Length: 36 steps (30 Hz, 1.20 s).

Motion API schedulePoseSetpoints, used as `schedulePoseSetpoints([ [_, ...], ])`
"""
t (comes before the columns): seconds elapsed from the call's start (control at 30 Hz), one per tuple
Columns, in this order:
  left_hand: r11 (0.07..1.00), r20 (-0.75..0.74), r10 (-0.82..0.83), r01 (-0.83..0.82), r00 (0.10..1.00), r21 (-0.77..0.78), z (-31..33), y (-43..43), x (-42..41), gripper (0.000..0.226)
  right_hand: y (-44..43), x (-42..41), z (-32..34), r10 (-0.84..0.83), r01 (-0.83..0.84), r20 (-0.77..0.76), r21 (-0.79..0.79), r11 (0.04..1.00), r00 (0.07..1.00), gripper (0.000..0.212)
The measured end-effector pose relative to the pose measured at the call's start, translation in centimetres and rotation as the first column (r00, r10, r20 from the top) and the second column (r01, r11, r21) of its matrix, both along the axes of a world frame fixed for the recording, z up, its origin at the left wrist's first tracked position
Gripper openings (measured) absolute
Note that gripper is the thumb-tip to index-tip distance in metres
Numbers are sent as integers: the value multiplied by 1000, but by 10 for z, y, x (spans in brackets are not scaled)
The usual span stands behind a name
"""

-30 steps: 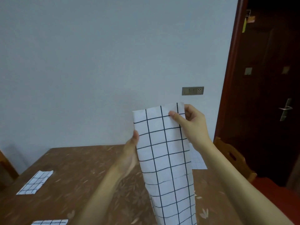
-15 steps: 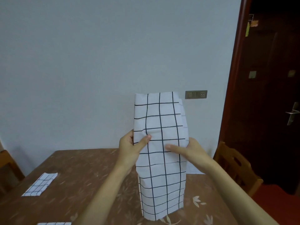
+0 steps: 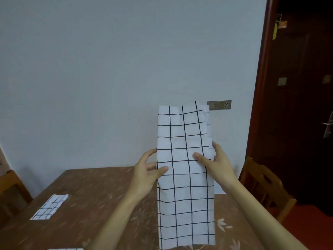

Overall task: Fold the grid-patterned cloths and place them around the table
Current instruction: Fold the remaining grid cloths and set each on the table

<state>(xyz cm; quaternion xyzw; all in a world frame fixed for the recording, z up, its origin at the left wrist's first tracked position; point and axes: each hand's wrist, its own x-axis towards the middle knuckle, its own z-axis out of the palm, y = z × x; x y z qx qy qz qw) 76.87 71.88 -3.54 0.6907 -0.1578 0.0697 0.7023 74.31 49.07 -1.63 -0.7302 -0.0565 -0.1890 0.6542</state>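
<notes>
The person holds one grid-patterned cloth (image 3: 183, 177) upright in the air over the brown table (image 3: 90, 204). It is white with thin black lines forming squares, folded lengthwise into a long narrow strip. Several layers show as staggered edges along its upper right side. Its top stands above both hands and its lower end hangs down in front of the tabletop.

The left hand (image 3: 146, 175) pinches the strip's left edge, thumb on the front and fingers behind. The right hand (image 3: 218, 166) grips the right edge the same way, a little higher.

A small folded cloth (image 3: 49, 207) lies flat near the table's left side, well apart from the held one. Another (image 3: 65, 248) barely shows at the bottom edge.

Tags (image 3: 279, 24) hang by the dark door (image 3: 306, 105), too small to read. The wall plate (image 3: 219, 105) shows no legible marking.
</notes>
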Motion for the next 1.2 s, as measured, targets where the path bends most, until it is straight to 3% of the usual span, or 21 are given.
schedulePoseSetpoints([
  [0.1, 995, 53, 103, -102, 993, -7, -3, 0, 1, 69, 0, 0, -10, 23, -22, 8, -83, 996, 1000, 87],
  [0.17, 982, 98, 183, -186, 978, 17, -4, 0, 1, 69, -3, 1, -17, 88, -86, 20, -69, 994, 996, 96],
  [0.3, 981, 179, 178, -188, 968, 37, -4, 1, 1, 43, -4, -3, -15, 87, -72, 50, -254, 965, 995, 58],
  [0.37, 976, 204, 188, -206, 961, 74, -5, 4, 1, 34, -4, -4, -15, 96, -83, 37, -266, 960, 995, 45],
  [0.53, 978, 144, 203, -207, 969, 13, 0, 7, -1, 41, -4, -6, -12, 53, -36, 57, -266, 963, 997, 39],
  [0.87, 963, 228, 244, -263, 943, 60, -2, 15, 3, 22, -14, 0, -13, -73, 99, 93, -320, 942, 993, 25],
  [0.97, 946, 296, 224, -280, 928, 162, -6, 19, 7, 18, -15, -3, -11, -60, 92, 95, -374, 923, 994, 41],
  [1.07, 979, 236, 104, -141, 966, 150, -4, 18, 5, 13, -17, -5, -11, -25, 44, 53, -401, 915, 998, 55],
  [1.2, 991, 189, 83, -100, 978, 83, -3, 11, 1, 16, -18, -3, -18, -24, 20, -2, -507, 862, 1000, 29],
])
